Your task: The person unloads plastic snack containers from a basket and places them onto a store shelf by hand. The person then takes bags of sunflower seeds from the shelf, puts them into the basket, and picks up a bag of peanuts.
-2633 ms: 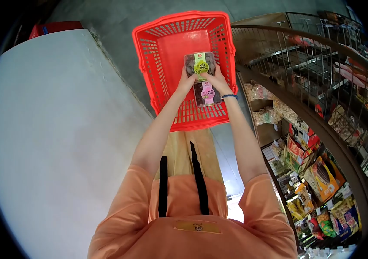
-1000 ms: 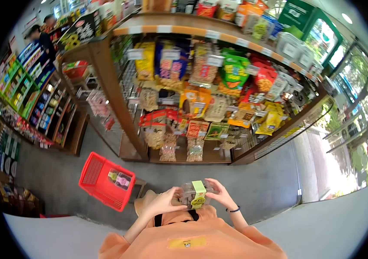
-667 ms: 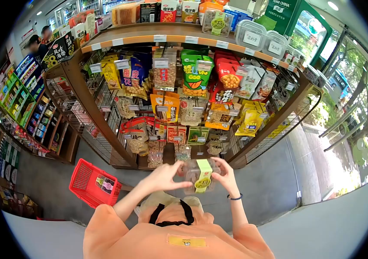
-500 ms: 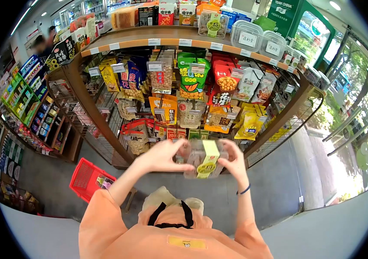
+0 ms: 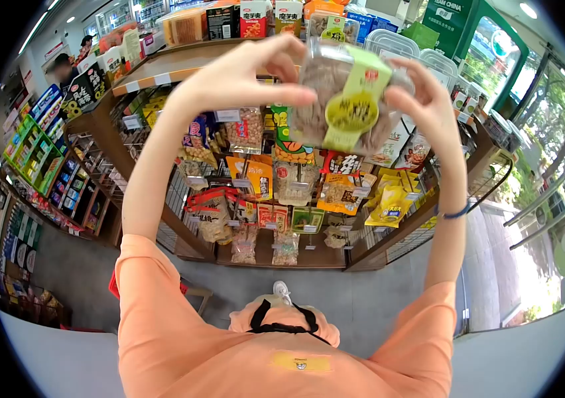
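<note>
A clear plastic box of brownish dried food [image 5: 323,83] with a light green paper band is raised in front of the shelf's upper edge, its labelled lid tilted toward me. My left hand [image 5: 246,76] is closed on the box's left side, its thumb along the near face. On the other side, my right hand [image 5: 425,96] grips the right edge, thumb on the front and fingers partly hidden behind. Just beyond it, a similar green-banded box [image 5: 333,28] stands on the top shelf.
A wooden display shelf [image 5: 153,69] curves ahead, with hanging snack bags [image 5: 296,180] below. Clear lidded tubs [image 5: 392,44] stand at its upper right. A red basket [image 5: 114,284] shows beside my left sleeve. Another person [image 5: 65,71] is at the far left.
Both hands have lifted the box from in front of the lower shelves up to the top shelf's level, nearer the camera. More of the lower shelf and one white shoe now show.
</note>
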`<action>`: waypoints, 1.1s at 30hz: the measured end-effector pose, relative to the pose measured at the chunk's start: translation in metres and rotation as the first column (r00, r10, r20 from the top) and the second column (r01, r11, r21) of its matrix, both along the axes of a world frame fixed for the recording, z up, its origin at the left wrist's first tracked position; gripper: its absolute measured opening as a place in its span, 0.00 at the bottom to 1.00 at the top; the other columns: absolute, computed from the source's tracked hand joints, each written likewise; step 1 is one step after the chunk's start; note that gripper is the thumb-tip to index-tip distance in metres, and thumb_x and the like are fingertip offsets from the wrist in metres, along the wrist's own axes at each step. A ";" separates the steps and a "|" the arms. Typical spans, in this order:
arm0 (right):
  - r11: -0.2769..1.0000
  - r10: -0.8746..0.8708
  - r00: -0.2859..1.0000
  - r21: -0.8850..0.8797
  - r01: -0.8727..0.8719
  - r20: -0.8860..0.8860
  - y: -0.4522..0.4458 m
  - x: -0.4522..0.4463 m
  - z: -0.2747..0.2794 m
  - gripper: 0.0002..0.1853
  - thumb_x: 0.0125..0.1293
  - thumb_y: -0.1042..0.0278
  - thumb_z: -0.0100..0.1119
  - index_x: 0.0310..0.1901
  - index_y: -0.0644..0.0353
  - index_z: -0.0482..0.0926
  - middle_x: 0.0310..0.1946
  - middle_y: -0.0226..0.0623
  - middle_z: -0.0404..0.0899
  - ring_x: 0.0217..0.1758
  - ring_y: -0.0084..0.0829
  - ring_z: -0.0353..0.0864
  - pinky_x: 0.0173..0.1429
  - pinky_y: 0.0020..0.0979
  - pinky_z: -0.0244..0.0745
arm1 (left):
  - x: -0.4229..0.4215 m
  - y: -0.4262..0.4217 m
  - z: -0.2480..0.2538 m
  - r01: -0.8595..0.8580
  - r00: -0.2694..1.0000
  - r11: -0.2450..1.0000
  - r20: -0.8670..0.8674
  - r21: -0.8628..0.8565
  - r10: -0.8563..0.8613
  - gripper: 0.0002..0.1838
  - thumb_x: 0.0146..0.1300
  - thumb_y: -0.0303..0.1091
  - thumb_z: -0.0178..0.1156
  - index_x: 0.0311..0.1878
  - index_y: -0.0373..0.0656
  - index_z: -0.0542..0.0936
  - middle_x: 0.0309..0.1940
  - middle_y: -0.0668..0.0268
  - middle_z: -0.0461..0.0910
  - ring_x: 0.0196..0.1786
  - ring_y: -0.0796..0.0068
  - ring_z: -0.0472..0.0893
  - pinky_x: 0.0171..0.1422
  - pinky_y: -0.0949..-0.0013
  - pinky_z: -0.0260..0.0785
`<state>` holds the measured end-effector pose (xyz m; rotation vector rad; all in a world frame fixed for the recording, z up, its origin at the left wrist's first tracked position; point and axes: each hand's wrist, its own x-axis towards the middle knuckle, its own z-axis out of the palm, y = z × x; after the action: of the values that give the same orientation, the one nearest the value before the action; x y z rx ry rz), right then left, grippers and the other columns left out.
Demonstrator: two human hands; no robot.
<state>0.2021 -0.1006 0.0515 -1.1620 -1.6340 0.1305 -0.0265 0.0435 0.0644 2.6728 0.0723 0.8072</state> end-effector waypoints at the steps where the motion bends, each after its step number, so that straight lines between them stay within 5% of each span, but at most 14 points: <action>1: 0.999 -0.041 0.994 0.021 0.039 0.104 0.009 0.006 0.015 0.27 0.50 0.55 0.62 0.49 0.62 0.71 0.30 0.35 0.77 0.33 0.22 0.77 0.34 0.20 0.71 | 0.007 0.013 0.005 0.053 0.993 0.998 0.103 0.018 -0.055 0.33 0.46 0.56 0.60 0.48 0.40 0.67 0.31 0.60 0.78 0.36 0.70 0.76 0.41 0.70 0.66; 3: 0.976 -0.194 0.939 -0.041 0.214 0.284 0.024 0.015 0.048 0.28 0.50 0.51 0.61 0.49 0.62 0.71 0.29 0.34 0.77 0.33 0.22 0.76 0.35 0.22 0.69 | 0.015 0.032 0.018 -0.018 0.989 0.999 0.148 -0.027 0.021 0.37 0.45 0.61 0.58 0.50 0.40 0.68 0.32 0.61 0.77 0.39 0.72 0.75 0.43 0.70 0.65; 5: 0.963 -0.265 0.879 0.146 0.225 0.396 0.052 0.031 0.064 0.26 0.55 0.48 0.54 0.50 0.57 0.71 0.14 0.20 0.64 0.15 0.12 0.51 0.22 0.21 0.42 | 0.025 0.055 0.031 -0.117 0.983 0.993 0.142 -0.013 0.118 0.36 0.50 0.56 0.57 0.57 0.43 0.64 0.43 0.60 0.74 0.48 0.72 0.73 0.51 0.70 0.64; 6: 0.956 -0.293 0.852 0.154 0.250 0.435 0.068 0.047 0.074 0.27 0.55 0.47 0.53 0.51 0.59 0.71 0.13 0.19 0.62 0.15 0.12 0.51 0.22 0.22 0.40 | 0.027 0.060 0.040 -0.164 0.975 0.984 0.140 -0.069 0.172 0.35 0.51 0.54 0.57 0.58 0.42 0.63 0.44 0.58 0.73 0.49 0.69 0.72 0.52 0.69 0.63; 7: 0.946 -0.319 0.778 0.134 0.295 0.541 0.074 0.046 0.090 0.30 0.55 0.44 0.53 0.51 0.61 0.70 0.20 0.26 0.70 0.21 0.14 0.63 0.24 0.20 0.54 | 0.029 0.061 0.049 -0.212 0.964 0.969 0.134 -0.124 0.228 0.34 0.52 0.52 0.57 0.58 0.41 0.62 0.46 0.56 0.72 0.49 0.66 0.71 0.53 0.68 0.62; 9: 0.962 -0.103 0.968 -0.224 0.155 0.229 0.080 0.029 0.109 0.28 0.48 0.59 0.64 0.49 0.63 0.69 0.43 0.40 0.72 0.40 0.25 0.75 0.46 0.23 0.69 | 0.037 0.071 0.059 -0.136 0.983 0.963 0.088 -0.231 0.160 0.33 0.51 0.54 0.58 0.54 0.41 0.66 0.44 0.59 0.73 0.48 0.69 0.71 0.53 0.68 0.61; 15: 0.951 -0.215 0.752 -0.043 0.307 0.624 0.148 0.083 0.105 0.32 0.54 0.40 0.50 0.50 0.62 0.71 0.43 0.42 0.74 0.49 0.30 0.71 0.52 0.27 0.64 | 0.063 0.128 0.052 -0.088 0.993 0.977 0.055 -0.192 0.100 0.29 0.50 0.56 0.58 0.46 0.41 0.71 0.40 0.61 0.75 0.47 0.71 0.72 0.53 0.69 0.61; 17: 0.957 -0.184 0.741 -0.056 0.286 0.646 0.160 0.092 0.100 0.32 0.54 0.40 0.51 0.48 0.63 0.72 0.41 0.41 0.74 0.46 0.29 0.72 0.50 0.26 0.65 | 0.068 0.135 0.050 -0.103 0.994 0.977 -0.001 -0.187 0.105 0.28 0.49 0.55 0.60 0.46 0.43 0.72 0.45 0.63 0.72 0.50 0.73 0.70 0.55 0.72 0.59; 19: 0.965 -0.192 0.751 -0.018 0.262 0.632 0.168 0.099 0.094 0.33 0.50 0.36 0.54 0.42 0.63 0.77 0.36 0.41 0.77 0.43 0.30 0.76 0.47 0.26 0.68 | 0.079 0.151 0.053 0.081 0.993 0.988 -0.074 -0.133 -0.091 0.25 0.50 0.53 0.60 0.44 0.44 0.73 0.49 0.65 0.68 0.51 0.74 0.68 0.54 0.73 0.59; 21: 0.963 -0.170 0.757 -0.055 0.262 0.630 0.172 0.104 0.093 0.33 0.50 0.37 0.55 0.42 0.63 0.76 0.37 0.42 0.77 0.44 0.32 0.76 0.49 0.27 0.68 | 0.086 0.156 0.041 -0.005 0.995 0.993 -0.103 -0.116 -0.007 0.31 0.50 0.51 0.61 0.53 0.43 0.67 0.55 0.61 0.64 0.55 0.72 0.66 0.57 0.71 0.58; 23: 0.951 -0.173 0.732 -0.081 0.297 0.659 0.172 0.106 0.089 0.32 0.50 0.38 0.55 0.43 0.63 0.76 0.37 0.41 0.77 0.44 0.32 0.76 0.49 0.28 0.68 | 0.091 0.155 0.025 -0.211 0.970 0.975 -0.138 -0.075 0.199 0.37 0.48 0.62 0.54 0.55 0.43 0.66 0.42 0.61 0.74 0.48 0.72 0.73 0.49 0.72 0.64; 27: 0.957 -0.111 0.730 -0.124 0.261 0.674 0.175 0.114 0.082 0.31 0.50 0.39 0.55 0.42 0.63 0.76 0.36 0.41 0.77 0.44 0.31 0.75 0.48 0.27 0.68 | 0.103 0.168 0.007 -0.168 0.984 0.980 -0.070 -0.108 0.161 0.46 0.41 0.69 0.54 0.54 0.38 0.67 0.42 0.60 0.75 0.46 0.74 0.73 0.48 0.73 0.64; 28: 0.934 -0.087 0.698 -0.185 0.305 0.710 0.173 0.110 0.084 0.32 0.49 0.39 0.56 0.42 0.63 0.76 0.37 0.41 0.77 0.45 0.32 0.75 0.48 0.28 0.68 | 0.101 0.165 0.009 -0.192 0.969 0.979 -0.169 -0.064 0.179 0.38 0.47 0.67 0.51 0.51 0.44 0.68 0.44 0.61 0.72 0.50 0.74 0.71 0.54 0.71 0.59; 33: 0.860 -0.048 0.637 -0.293 0.418 0.769 0.169 0.099 0.092 0.31 0.49 0.43 0.59 0.44 0.66 0.75 0.39 0.42 0.76 0.45 0.31 0.75 0.49 0.26 0.68 | 0.100 0.161 0.004 -0.279 0.955 0.960 -0.114 -0.024 0.275 0.39 0.47 0.67 0.51 0.54 0.45 0.66 0.48 0.56 0.72 0.57 0.67 0.67 0.61 0.65 0.53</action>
<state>0.3012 0.0680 0.1439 -1.9764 -2.2041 -0.1896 0.0733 0.2043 0.0679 2.7030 0.4957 0.7292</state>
